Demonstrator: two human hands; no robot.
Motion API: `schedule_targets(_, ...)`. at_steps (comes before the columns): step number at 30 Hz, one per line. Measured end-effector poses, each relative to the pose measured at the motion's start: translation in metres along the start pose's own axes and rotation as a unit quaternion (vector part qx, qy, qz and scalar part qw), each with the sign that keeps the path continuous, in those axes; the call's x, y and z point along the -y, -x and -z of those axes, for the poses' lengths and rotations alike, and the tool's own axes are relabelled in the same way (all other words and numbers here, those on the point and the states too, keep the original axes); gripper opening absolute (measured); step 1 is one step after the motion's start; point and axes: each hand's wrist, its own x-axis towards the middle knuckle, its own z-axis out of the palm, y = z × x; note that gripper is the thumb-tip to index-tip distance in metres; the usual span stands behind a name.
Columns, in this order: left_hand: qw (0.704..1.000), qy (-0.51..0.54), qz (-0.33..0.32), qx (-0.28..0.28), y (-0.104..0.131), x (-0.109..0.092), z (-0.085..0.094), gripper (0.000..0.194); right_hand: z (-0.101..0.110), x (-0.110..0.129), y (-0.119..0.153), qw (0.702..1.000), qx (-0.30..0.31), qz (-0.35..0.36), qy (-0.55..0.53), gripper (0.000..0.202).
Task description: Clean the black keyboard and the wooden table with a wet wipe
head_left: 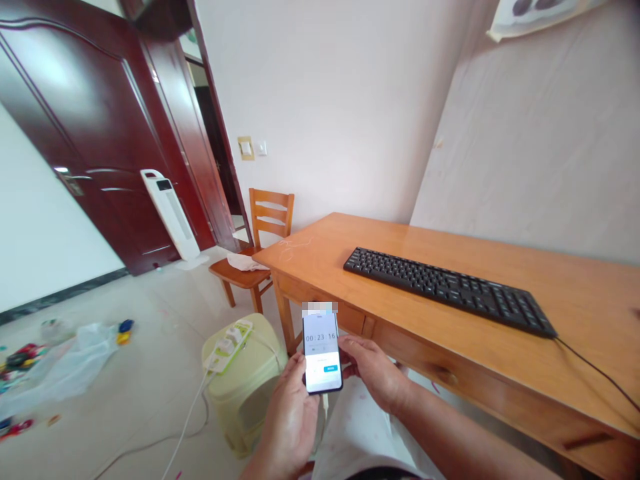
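Note:
A smartphone [322, 380] is held upright over my lap, its lit screen showing a timer reading 00:23:16. My left hand [295, 413] is closed around its lower left side, the thumb along the edge. At the right edge, my right hand [373, 370] grips the phone with its fingertips, partly hidden behind it. A white cable [325, 403] hangs just below the phone. Beyond my hands, a black keyboard [445, 283] lies on the wooden desk [345, 233], its cord trailing off the right side.
To my left, a pale plastic stool [240, 390] carries a power strip [230, 345] with plugs and cables running to the floor. A wooden chair [240, 270] with a cloth stands by the wall. Plastic bags [75, 360] and small toys lie on the floor. A white tower appliance [173, 213] stands near the door.

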Motion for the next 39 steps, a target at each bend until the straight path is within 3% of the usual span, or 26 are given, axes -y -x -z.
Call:
schedule_targets(17,1.000,0.010,0.002,0.000,-0.006,-0.003,-0.005,0.031,-0.001,0.005,-0.003,0.998,0.022,0.015,-0.053,0.052)
schedule_targets(20,1.000,0.004,-0.002,-0.004,-0.006,-0.008,-0.013,0.030,-0.004,0.012,-0.008,0.993,0.027,-0.015,-0.110,0.060)
schedule_targets(24,1.000,0.005,-0.013,0.010,-0.010,-0.018,-0.030,0.032,-0.013,0.033,-0.015,0.972,0.103,-0.041,-0.208,0.067)
schedule_targets(31,0.998,0.005,-0.052,0.047,-0.016,-0.039,-0.055,0.030,-0.027,0.068,-0.021,0.956,0.130,-0.006,-0.263,0.071)
schedule_targets(39,0.993,-0.022,-0.100,0.054,-0.017,-0.040,-0.064,0.041,-0.033,0.074,-0.025,0.946,0.140,0.001,-0.291,0.072)
